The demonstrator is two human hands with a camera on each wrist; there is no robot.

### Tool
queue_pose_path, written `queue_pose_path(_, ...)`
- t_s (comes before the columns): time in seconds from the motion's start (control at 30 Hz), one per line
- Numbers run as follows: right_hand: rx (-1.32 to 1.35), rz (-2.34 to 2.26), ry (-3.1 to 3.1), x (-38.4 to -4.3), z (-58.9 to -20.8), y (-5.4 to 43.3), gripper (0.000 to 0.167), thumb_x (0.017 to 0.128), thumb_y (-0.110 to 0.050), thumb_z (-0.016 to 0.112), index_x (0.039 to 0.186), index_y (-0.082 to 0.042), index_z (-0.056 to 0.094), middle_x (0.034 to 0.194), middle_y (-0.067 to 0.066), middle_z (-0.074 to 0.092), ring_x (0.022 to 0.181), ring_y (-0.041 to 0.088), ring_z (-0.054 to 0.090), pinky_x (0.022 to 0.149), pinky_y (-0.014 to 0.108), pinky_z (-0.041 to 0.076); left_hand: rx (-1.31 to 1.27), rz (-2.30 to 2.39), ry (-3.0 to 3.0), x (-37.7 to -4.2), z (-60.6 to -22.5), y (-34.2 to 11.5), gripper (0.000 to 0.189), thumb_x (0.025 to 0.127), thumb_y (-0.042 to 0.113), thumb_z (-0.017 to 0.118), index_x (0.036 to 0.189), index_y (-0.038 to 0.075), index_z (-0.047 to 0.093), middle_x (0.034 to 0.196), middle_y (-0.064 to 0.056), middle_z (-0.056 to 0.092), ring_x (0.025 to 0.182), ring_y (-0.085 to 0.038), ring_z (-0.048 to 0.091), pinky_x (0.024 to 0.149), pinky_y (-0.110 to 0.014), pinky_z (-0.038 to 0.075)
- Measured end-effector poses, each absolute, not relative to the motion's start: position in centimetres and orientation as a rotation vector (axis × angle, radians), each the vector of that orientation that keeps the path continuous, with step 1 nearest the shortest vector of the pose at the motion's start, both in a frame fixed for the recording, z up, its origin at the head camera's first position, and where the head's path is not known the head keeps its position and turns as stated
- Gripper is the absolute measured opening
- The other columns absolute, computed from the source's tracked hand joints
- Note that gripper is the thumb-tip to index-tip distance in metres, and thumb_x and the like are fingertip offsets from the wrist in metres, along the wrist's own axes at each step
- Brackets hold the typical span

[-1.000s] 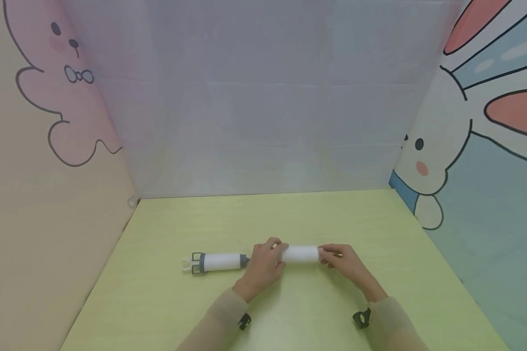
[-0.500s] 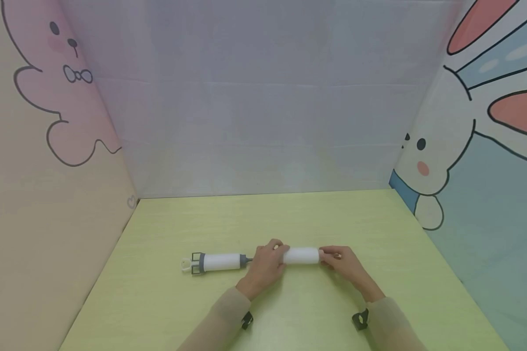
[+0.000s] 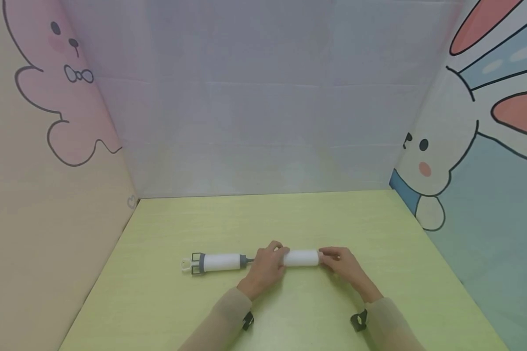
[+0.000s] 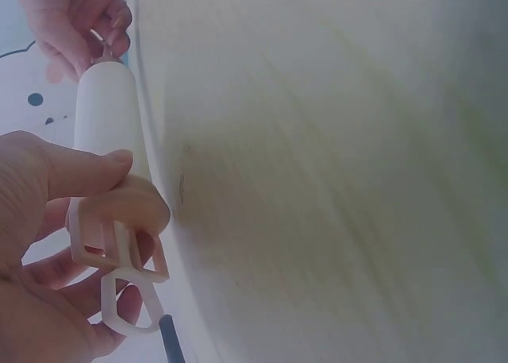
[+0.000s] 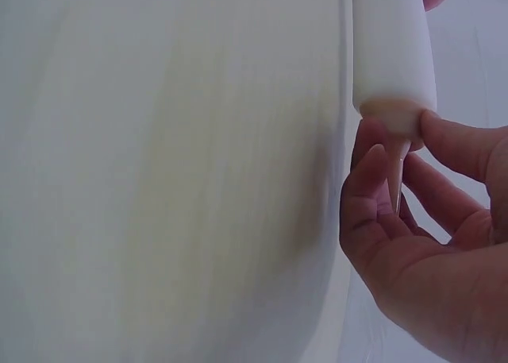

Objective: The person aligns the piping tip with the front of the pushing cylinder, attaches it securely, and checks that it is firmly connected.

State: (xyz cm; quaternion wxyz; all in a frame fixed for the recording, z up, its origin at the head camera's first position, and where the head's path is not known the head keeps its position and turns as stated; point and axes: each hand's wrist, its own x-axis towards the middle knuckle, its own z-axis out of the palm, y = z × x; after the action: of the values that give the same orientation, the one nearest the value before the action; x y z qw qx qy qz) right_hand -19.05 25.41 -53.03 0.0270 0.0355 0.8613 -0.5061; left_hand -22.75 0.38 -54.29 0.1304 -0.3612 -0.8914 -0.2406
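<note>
Between my two hands lies a syringe with a white barrel (image 3: 300, 258), held crosswise close over the table. My left hand (image 3: 265, 268) grips its pinkish collar (image 4: 127, 204), thumb along the barrel; the finger loops and a white plunger ring (image 4: 111, 319) stick out below in the left wrist view. At the other end my right hand (image 3: 344, 265) pinches the pinkish nozzle cap (image 5: 393, 113), with its thin tip (image 5: 399, 176) pointing down among the curled fingers. A second, grey-and-white syringe (image 3: 221, 262) lies to the left, its tip running up to my left hand.
The pale yellow-green table (image 3: 202, 219) meets a plain back wall (image 3: 263, 97). Side walls carry cartoon figures, a pink one (image 3: 70, 97) on the left and a white rabbit (image 3: 439, 131) on the right. Dark straps show under both sleeves.
Both hands and the held syringe have shifted slightly toward me. More of the grey syringe's tip shows beside my left hand. The grey syringe has stayed in place.
</note>
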Motion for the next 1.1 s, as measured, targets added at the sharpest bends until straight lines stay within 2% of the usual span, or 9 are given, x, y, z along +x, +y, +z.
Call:
queue_pose_path(0.37,0.075,-1.536,2.619,-19.0,-53.1,25.5,0.038,0.092,-0.023,0.065,0.120,0.003,0.062,0.104,0.010,0.066,0.079,0.020,0.061,0.060,0.032,0.048,-1.050,-0.709,-2.603,-22.9,-54.7,0.3,0.039,0.076,0.009,0.075,0.114,0.011,0.065,0.108,-0.005,0.059,0.089,-0.020,0.060,0.074,-0.043,0.047)
queue_pose_path(0.67,0.050,-1.533,2.613,-18.8,-52.9,25.4,0.041,0.093,-0.020,0.063,0.126,0.003,0.057,0.117,0.017,0.061,0.090,0.023,0.063,0.064,0.034,0.050,-1.034,-0.680,-2.603,-22.8,-54.6,0.3,0.039,0.075,0.011,0.075,0.112,0.011,0.065,0.107,-0.005,0.059,0.089,-0.020,0.060,0.074,-0.043,0.046)
queue_pose_path(0.83,0.045,-1.538,2.607,-18.7,-52.7,25.4,0.046,0.093,-0.018,0.063,0.132,0.004,0.051,0.123,0.025,0.055,0.091,0.027,0.063,0.065,0.036,0.050,-1.015,-0.645,-2.618,-22.9,-54.4,0.3,0.041,0.076,0.016,0.076,0.115,0.012,0.064,0.110,-0.005,0.060,0.090,-0.022,0.061,0.076,-0.044,0.045)
queue_pose_path(0.97,0.013,-1.401,2.685,-18.5,-52.1,25.6,0.054,0.093,-0.025,0.063,0.137,0.002,0.046,0.129,0.029,0.049,0.101,0.036,0.059,0.075,0.044,0.050,-0.996,-0.621,-2.639,-23.0,-54.3,0.3,0.046,0.076,0.022,0.078,0.119,0.013,0.064,0.113,-0.005,0.059,0.092,-0.023,0.061,0.080,-0.043,0.043)
queue_pose_path(1.1,-0.047,-1.136,2.812,-18.6,-50.9,26.0,0.060,0.094,-0.034,0.061,0.139,0.002,0.044,0.133,0.031,0.045,0.119,0.045,0.046,0.093,0.056,0.039,-0.993,-0.610,-2.651,-23.2,-54.2,0.3,0.053,0.074,0.029,0.081,0.121,0.013,0.062,0.115,-0.005,0.059,0.094,-0.023,0.061,0.082,-0.043,0.042)
